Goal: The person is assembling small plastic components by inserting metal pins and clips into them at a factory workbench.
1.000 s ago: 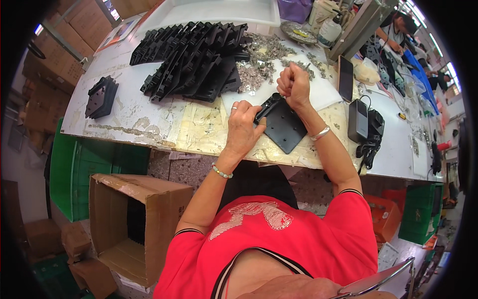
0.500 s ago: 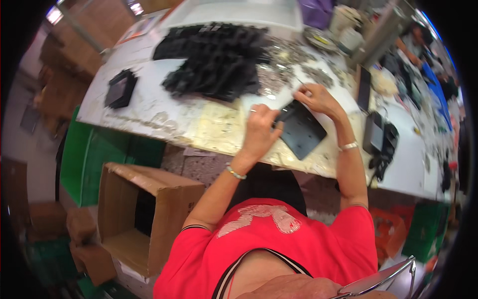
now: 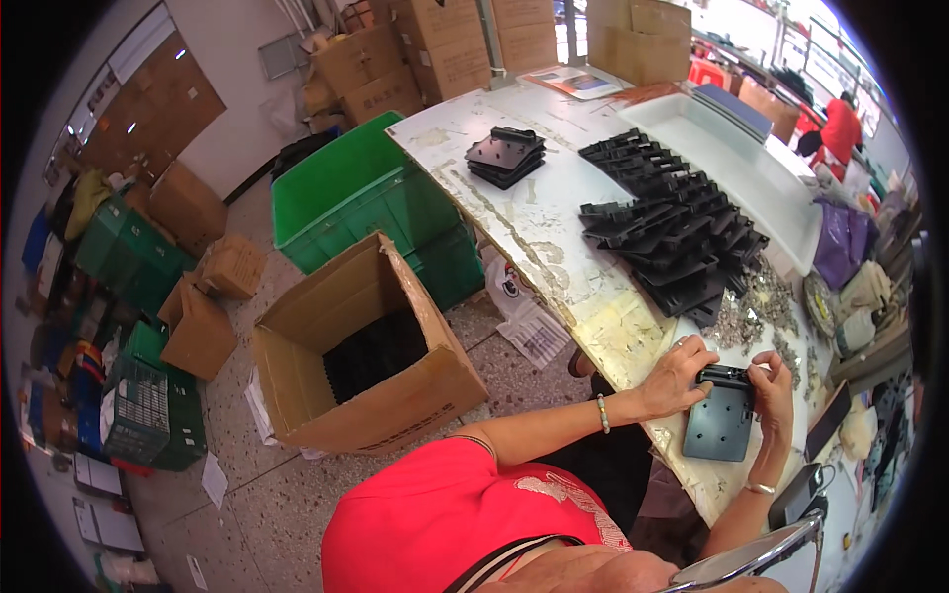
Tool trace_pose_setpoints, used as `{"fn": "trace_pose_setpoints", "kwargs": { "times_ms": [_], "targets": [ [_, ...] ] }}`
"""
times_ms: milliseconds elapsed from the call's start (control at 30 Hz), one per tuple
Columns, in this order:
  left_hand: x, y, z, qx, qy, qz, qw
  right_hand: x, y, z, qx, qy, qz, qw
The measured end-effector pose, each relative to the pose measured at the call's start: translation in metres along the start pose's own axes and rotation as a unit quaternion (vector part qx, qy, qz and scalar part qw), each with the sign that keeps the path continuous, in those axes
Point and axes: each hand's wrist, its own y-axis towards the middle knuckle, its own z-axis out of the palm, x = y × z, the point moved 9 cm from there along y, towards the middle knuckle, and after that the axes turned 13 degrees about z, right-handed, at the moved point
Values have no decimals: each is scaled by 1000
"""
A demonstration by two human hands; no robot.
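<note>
A flat black plate [image 3: 719, 427] with small holes and a raised bar along its far edge lies on the worktable [image 3: 554, 222]. My left hand [image 3: 680, 379] has its fingers closed on the bar's left end. At the bar's right end, my right hand [image 3: 771, 387] is pinched; whatever sits between its fingertips is too small to make out. Beyond my hands is a heap of small metal parts [image 3: 766, 301]. A large pile of similar black plates [image 3: 672, 222] spreads farther back, and a short stack of black plates [image 3: 505, 156] stands at the far left of the table.
An open cardboard box [image 3: 371, 395] with black pieces inside stands on the floor left of me. Behind it is a green bin [image 3: 336, 203] beside the table edge. A white tray [image 3: 732, 168] and a purple bag [image 3: 842, 237] lie beyond the pile.
My view has swung left, bringing the floor and boxes into sight. Both hands stay at the plate's barred edge; the right fingertips have come down closer to its corner.
</note>
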Motion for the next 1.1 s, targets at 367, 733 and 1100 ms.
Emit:
{"fn": "trace_pose_setpoints", "kwargs": {
  "times_ms": [367,733,1100],
  "targets": [
    [-7,-8,-80,-126,-28,-160,979,22,-18,35,-6,109,-79,991],
    [-33,-34,-68,-132,-522,-365,759,90,-161,155,-170,-382,-633,652],
    [38,-59,-199,-362,-152,-349,851,79,-129,171,-81,-338,-543,765]
  ]
}}
